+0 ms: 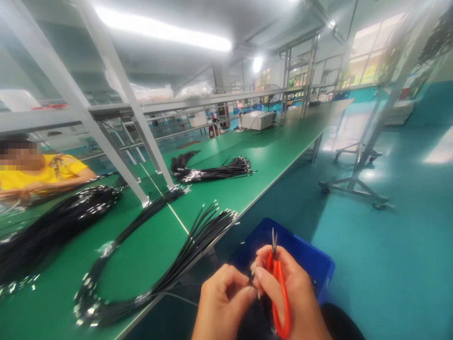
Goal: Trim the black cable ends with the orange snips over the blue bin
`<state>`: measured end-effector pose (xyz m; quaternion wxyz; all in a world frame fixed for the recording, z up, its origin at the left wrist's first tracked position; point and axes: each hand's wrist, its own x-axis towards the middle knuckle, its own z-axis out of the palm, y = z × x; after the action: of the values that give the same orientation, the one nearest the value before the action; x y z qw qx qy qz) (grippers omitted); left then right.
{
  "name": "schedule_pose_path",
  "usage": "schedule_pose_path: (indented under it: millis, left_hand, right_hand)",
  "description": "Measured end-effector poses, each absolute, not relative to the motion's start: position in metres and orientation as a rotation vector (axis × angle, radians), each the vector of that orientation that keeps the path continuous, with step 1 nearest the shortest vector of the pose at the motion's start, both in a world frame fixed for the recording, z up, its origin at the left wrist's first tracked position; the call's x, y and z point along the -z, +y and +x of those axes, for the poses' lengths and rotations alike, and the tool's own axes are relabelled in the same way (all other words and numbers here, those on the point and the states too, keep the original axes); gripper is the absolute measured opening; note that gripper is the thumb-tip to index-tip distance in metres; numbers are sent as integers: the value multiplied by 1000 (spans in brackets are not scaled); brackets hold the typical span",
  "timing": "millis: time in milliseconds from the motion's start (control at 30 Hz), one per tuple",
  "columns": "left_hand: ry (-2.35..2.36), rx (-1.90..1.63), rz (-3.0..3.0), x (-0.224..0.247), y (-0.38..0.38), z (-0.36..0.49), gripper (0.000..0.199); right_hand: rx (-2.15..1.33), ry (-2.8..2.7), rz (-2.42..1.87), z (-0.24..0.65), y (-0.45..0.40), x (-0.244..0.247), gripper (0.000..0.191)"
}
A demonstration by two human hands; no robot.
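Note:
Red-handled scissors (279,295) rest in my right hand (295,285), their narrow metal blades pointing up and nearly together. The thumb and fingers of that hand also pinch a small pale piece. My left hand (226,297) is just to its left, thumb and forefinger closed on the end of something thin and dark, too small to name. A curved bundle of black cables (155,288) with pale tips lies on the green table (130,278), left of my hands. Behind it is a second black bundle (212,174).
A blue bin (311,257) stands below the table edge, behind my hands. Metal shelf posts (141,118) rise from the table. At the left, a person in yellow (65,167) sits by a large black cable pile (60,226). A wheeled rack (357,179) stands right.

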<state>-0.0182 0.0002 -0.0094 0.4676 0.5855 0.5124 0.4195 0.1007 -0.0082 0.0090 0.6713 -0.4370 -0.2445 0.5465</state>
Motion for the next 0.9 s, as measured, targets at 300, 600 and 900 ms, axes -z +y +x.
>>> schedule_pose_path:
  millis: [300,600,900]
  left_hand:
    - [767,-1044,914,5,2,-21,31]
    - [918,-1029,983,16,4,-27,37]
    - [919,-1035,979,14,4,-25,39]
  right_hand:
    - [-1681,-294,-715,98,-8,0,19]
    - [-1355,-482,-889,89,-13,-11,21]
    - [-1468,-491,-876,93,-11,-11,20]
